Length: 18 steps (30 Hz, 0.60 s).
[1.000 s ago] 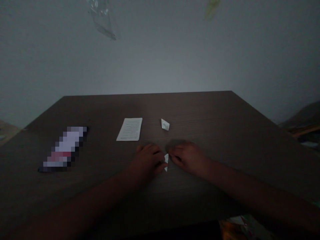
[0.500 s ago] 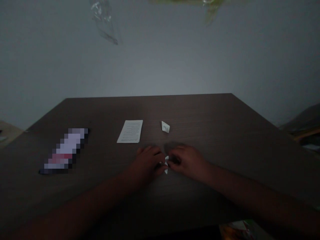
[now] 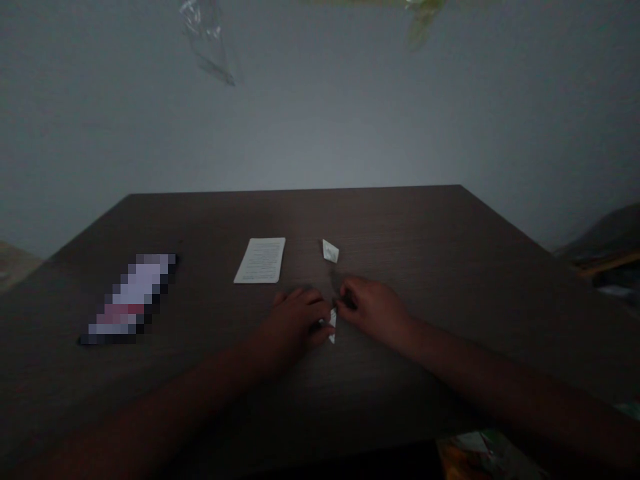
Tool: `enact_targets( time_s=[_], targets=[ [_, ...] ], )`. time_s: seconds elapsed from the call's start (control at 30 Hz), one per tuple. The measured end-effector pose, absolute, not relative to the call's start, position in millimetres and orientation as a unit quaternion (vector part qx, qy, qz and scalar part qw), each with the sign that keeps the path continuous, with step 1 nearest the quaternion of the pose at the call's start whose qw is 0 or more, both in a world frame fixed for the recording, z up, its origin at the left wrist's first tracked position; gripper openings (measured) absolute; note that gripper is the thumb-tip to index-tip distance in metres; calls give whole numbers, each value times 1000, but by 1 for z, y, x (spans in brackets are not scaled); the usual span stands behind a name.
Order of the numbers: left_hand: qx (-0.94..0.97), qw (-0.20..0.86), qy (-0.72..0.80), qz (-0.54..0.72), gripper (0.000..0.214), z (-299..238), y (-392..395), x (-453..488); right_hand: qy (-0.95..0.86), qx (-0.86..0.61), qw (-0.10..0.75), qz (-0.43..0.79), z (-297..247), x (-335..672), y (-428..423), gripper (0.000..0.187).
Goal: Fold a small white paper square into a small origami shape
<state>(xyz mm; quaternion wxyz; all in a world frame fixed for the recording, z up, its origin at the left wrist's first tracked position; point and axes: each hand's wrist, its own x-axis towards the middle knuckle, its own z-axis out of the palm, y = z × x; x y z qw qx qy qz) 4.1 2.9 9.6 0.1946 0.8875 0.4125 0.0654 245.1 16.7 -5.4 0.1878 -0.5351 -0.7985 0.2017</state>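
Note:
A small folded piece of white paper [image 3: 333,327] stands on the dark table between my hands. My left hand [image 3: 300,317] pinches its left side between thumb and fingers. My right hand [image 3: 373,303] is closed at the paper's upper right, its thumb and curled fingers close to the top edge. Whether the right fingertips grip the paper is hard to see in the dim light. Just beyond my hands lies another small folded paper piece [image 3: 331,251].
A stack of printed paper sheets [image 3: 261,261] lies left of centre on the table [image 3: 400,227]. Further left is a phone [image 3: 130,297] with a blurred screen. A pale wall [image 3: 320,120] rises behind the table. Colourful packaging [image 3: 475,453] shows below the near edge.
My right hand has shifted slightly up and away along the paper, and more of the paper's right side shows. The left hand keeps its pinch.

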Motion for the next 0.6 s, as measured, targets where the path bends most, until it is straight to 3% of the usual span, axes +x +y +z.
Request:
enact_targets(
  time_s=[0.43, 0.6],
  targets=[
    [896, 186, 391, 96, 21, 10, 7, -4, -859, -419, 220, 198, -16, 263, 17, 6],
    [900, 147, 398, 103, 8, 16, -4, 2, -859, -405, 235, 208, -18, 265, 17, 10]
  ],
)
